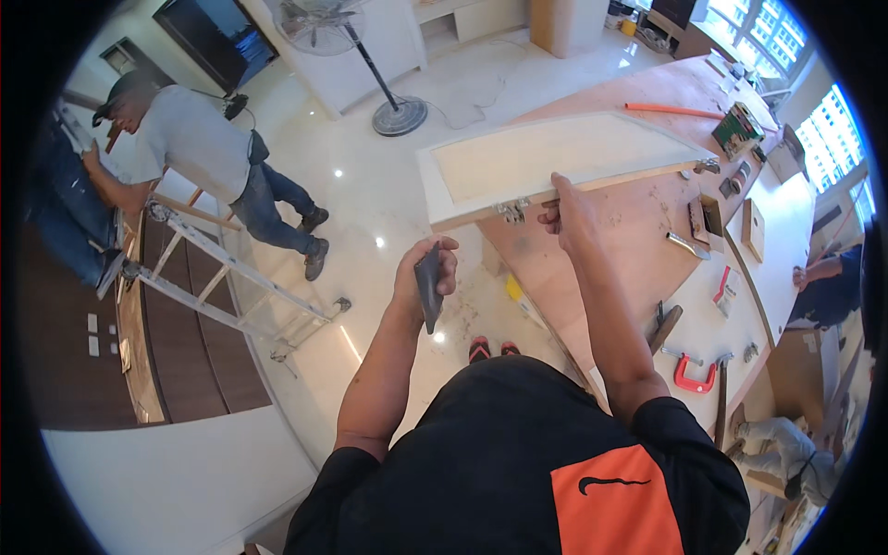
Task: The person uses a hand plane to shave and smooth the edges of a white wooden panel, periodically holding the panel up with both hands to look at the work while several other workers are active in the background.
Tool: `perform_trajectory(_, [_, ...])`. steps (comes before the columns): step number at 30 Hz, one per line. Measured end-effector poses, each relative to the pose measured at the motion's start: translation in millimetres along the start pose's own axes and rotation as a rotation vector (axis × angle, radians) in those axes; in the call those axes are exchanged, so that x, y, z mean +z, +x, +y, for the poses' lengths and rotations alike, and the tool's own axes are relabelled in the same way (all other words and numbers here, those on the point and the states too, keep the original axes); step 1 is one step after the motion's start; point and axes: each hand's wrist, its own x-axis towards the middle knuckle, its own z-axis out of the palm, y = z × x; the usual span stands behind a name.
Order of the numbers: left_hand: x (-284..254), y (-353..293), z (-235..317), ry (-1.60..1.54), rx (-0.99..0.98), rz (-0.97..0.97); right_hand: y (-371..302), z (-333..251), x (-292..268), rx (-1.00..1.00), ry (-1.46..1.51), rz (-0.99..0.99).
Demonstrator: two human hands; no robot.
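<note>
My left hand (pixel 416 275) is closed around a thin, flat, dark grey piece (pixel 428 289), held out over the floor to the left of the table; its exact kind is not plain. A white cabinet door (pixel 564 153) with a cream panel lies at the near side of the work table, its left end jutting past the table edge. My right hand (pixel 573 222) grips the door's near edge, one finger on top and the others curled below. Beside that hand a metal hinge (pixel 511 212) sticks out of the edge. A second hinge (pixel 708 166) is at the far right corner.
On the brown-topped table (pixel 601 268) lie a red clamp (pixel 694 372), a paintbrush (pixel 726 291), a small open box (pixel 708 217) and an orange tube (pixel 673 110). Leftward, a person (pixel 208 148) stands by a ladder (pixel 222 268). A fan (pixel 398 116) stands behind. Other people are at both sides.
</note>
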Motion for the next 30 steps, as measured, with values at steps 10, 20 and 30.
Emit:
perform_trajectory(10, [-54.1, -49.6, -78.7, 0.052, -0.243, 0.427, 2.9, -20.6, 27.0, -0.053, 0.038, 0.036])
perform_trajectory(20, [-68.5, -73.9, -109.8, -0.111, -0.227, 0.33, 9.2, -26.4, 27.6, -0.105, 0.044, 0.012])
perform_trajectory(30, [-46.6, -95.8, -90.2, -0.221, -0.131, 0.15, 10.9, -32.8, 23.1, -0.099, 0.022, 0.01])
